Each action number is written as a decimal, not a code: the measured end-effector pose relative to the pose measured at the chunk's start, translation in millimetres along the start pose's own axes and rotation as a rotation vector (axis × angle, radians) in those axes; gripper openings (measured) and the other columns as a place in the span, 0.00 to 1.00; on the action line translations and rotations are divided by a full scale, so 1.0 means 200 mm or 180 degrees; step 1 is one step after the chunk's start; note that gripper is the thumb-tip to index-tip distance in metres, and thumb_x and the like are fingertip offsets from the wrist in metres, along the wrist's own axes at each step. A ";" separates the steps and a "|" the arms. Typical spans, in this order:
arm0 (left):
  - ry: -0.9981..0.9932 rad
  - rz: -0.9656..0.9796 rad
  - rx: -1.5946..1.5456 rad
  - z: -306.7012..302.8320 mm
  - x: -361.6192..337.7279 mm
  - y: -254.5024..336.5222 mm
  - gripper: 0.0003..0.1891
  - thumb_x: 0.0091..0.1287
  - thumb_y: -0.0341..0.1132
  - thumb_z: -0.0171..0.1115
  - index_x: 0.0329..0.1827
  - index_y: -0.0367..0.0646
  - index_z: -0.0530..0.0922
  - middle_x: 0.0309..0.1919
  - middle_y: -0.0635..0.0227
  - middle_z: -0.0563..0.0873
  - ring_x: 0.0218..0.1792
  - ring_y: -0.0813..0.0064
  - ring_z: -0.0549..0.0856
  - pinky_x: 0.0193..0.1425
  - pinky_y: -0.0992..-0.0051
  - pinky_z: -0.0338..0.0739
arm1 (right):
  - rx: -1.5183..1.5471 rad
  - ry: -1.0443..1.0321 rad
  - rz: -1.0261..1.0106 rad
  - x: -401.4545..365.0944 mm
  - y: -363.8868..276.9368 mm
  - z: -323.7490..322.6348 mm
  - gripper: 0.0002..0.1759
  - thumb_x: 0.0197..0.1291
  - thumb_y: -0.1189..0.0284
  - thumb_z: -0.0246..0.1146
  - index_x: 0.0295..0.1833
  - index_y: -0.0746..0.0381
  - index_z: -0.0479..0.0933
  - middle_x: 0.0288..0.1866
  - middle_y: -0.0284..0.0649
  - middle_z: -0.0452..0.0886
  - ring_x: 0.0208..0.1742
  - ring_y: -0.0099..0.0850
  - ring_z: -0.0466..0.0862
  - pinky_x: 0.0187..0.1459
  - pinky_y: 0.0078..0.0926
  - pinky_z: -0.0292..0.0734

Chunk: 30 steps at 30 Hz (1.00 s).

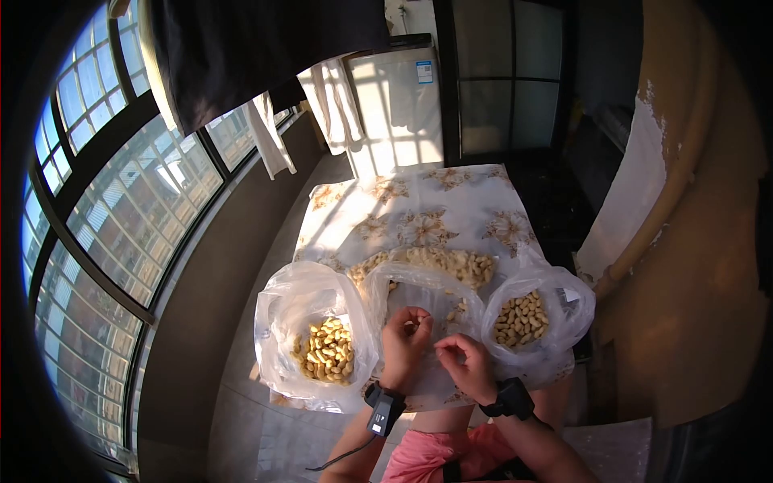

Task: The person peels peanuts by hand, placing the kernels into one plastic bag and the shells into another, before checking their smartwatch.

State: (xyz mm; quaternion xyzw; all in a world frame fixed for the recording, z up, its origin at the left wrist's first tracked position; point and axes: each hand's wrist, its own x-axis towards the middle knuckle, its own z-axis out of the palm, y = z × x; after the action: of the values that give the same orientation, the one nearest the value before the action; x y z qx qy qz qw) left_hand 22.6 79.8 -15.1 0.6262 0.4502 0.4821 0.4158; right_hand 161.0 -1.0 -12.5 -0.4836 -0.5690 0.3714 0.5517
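Observation:
My left hand (406, 340) is over the middle clear plastic bag (378, 282), its fingers curled in toward the thumb. Whatever is between those fingertips, if anything, is too small to make out. Close beside it on the right, my right hand (467, 364) has bent fingers with the tips near the thumb, pointing at the left hand. A gap separates the two hands. Just beyond them lies a long heap of peanuts in their shells (435, 264). A few loose peanuts (457, 310) show near the right hand.
An open plastic bag (278, 322) holding peanuts (326, 350) stands on the left. Another bag (573, 322) with peanuts (522, 319) is on the right. Beneath is a flower-patterned tablecloth (467, 201). Dark cloth (258, 48) hangs overhead, near barred windows (145, 201).

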 end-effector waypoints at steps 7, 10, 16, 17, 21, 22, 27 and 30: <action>-0.0378 -0.1152 -0.1991 -0.01 -0.06 0.05 0.08 0.74 0.37 0.67 0.47 0.44 0.81 0.31 0.79 0.81 0.26 0.90 0.76 0.28 0.86 0.69 | 0.0370 0.0142 0.0180 0.01 0.04 0.03 0.15 0.71 0.75 0.63 0.60 0.66 0.74 0.41 0.36 0.82 0.38 0.22 0.83 0.38 0.20 0.79; -0.0410 -0.1237 -0.2043 0.01 -0.07 0.07 0.08 0.74 0.38 0.66 0.46 0.44 0.81 0.30 0.78 0.81 0.26 0.89 0.76 0.27 0.86 0.69 | 0.0506 0.0089 0.0126 0.01 0.05 0.02 0.16 0.73 0.74 0.63 0.61 0.67 0.73 0.41 0.36 0.81 0.38 0.22 0.83 0.38 0.20 0.79; -0.0842 -0.1257 -0.2614 0.00 -0.11 0.05 0.08 0.76 0.38 0.64 0.47 0.42 0.81 0.32 0.77 0.82 0.29 0.88 0.78 0.31 0.85 0.73 | 0.0871 0.0382 0.0095 0.02 0.05 0.04 0.15 0.74 0.74 0.61 0.61 0.68 0.72 0.44 0.38 0.81 0.40 0.23 0.83 0.40 0.21 0.80; -0.0839 -0.1261 -0.2614 0.00 -0.11 0.06 0.08 0.76 0.38 0.64 0.47 0.42 0.81 0.32 0.77 0.82 0.29 0.88 0.78 0.31 0.85 0.73 | 0.0751 0.0284 0.0124 0.02 0.09 0.04 0.13 0.75 0.74 0.60 0.60 0.68 0.73 0.45 0.38 0.81 0.41 0.23 0.83 0.41 0.21 0.80; -0.0700 -0.1316 -0.2341 0.02 -0.14 0.07 0.07 0.77 0.36 0.62 0.46 0.41 0.80 0.32 0.75 0.82 0.28 0.86 0.78 0.29 0.85 0.72 | 0.0676 0.0144 0.0158 0.01 0.12 0.03 0.10 0.75 0.74 0.60 0.56 0.68 0.73 0.46 0.39 0.81 0.43 0.24 0.84 0.42 0.22 0.81; -0.0678 -0.1307 -0.2252 0.03 -0.14 0.06 0.07 0.77 0.36 0.62 0.46 0.41 0.79 0.32 0.75 0.82 0.29 0.86 0.78 0.31 0.84 0.73 | 0.0679 0.0143 0.0160 0.01 0.12 0.03 0.10 0.75 0.74 0.60 0.56 0.68 0.73 0.46 0.39 0.81 0.43 0.24 0.84 0.42 0.22 0.81; -0.0719 -0.1233 -0.2259 0.03 -0.15 0.03 0.09 0.76 0.38 0.64 0.46 0.42 0.79 0.33 0.76 0.82 0.30 0.87 0.78 0.34 0.85 0.74 | 0.0632 0.0164 0.0157 0.01 0.11 0.02 0.09 0.75 0.74 0.60 0.54 0.67 0.73 0.45 0.39 0.82 0.43 0.24 0.84 0.43 0.22 0.80; -0.0817 -0.1118 -0.2116 0.02 -0.15 0.03 0.10 0.75 0.39 0.66 0.46 0.42 0.79 0.32 0.77 0.81 0.30 0.88 0.77 0.35 0.85 0.73 | 0.0579 0.0173 0.0202 0.01 0.10 0.03 0.08 0.75 0.74 0.60 0.53 0.67 0.73 0.44 0.39 0.82 0.42 0.24 0.84 0.43 0.22 0.80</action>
State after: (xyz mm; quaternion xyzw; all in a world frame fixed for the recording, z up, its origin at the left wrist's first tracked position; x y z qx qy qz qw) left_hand 23.9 49.1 -17.8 0.4261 0.3142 0.4409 0.7248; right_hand 159.0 6.9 -32.1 -0.4593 -0.5022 0.4255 0.5965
